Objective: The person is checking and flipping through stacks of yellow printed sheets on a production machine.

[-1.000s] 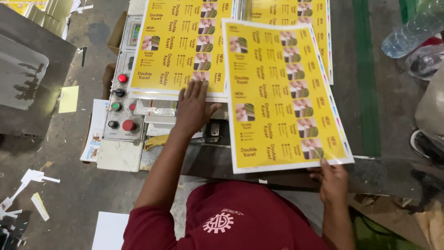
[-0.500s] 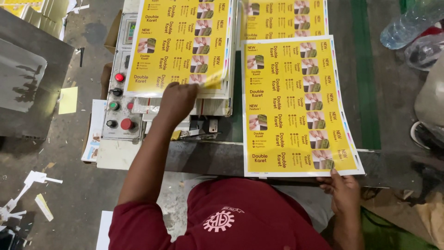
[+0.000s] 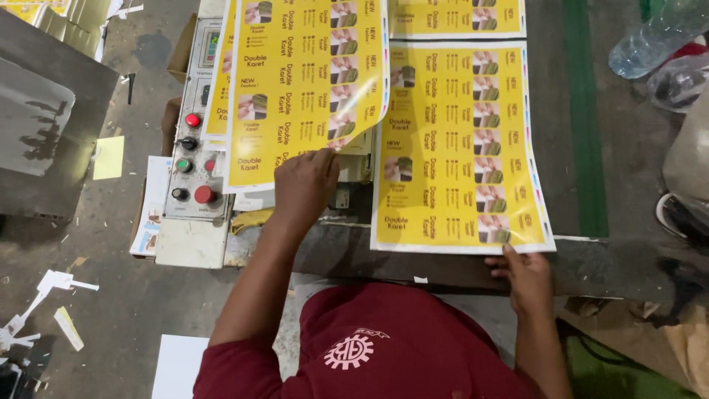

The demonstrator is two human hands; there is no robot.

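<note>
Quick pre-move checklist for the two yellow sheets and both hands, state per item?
1. Left hand grips the lifted yellow sheet at its lower edge: ok.
2. Right hand touches the near edge of the flat yellow sheet: ok.
3. Flat sheet lies flat on the table: ok.
4. Lifted sheet clear of the control panel buttons: cannot tell.
5. Lifted sheet is a single one: cannot tell.

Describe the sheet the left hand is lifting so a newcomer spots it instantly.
Start at the grey control panel with red and green buttons. Just right of it, the left hand grips a yellow printed sheet by its bottom edge. Unlike the flat sheet beside it, this one curls upward.
</note>
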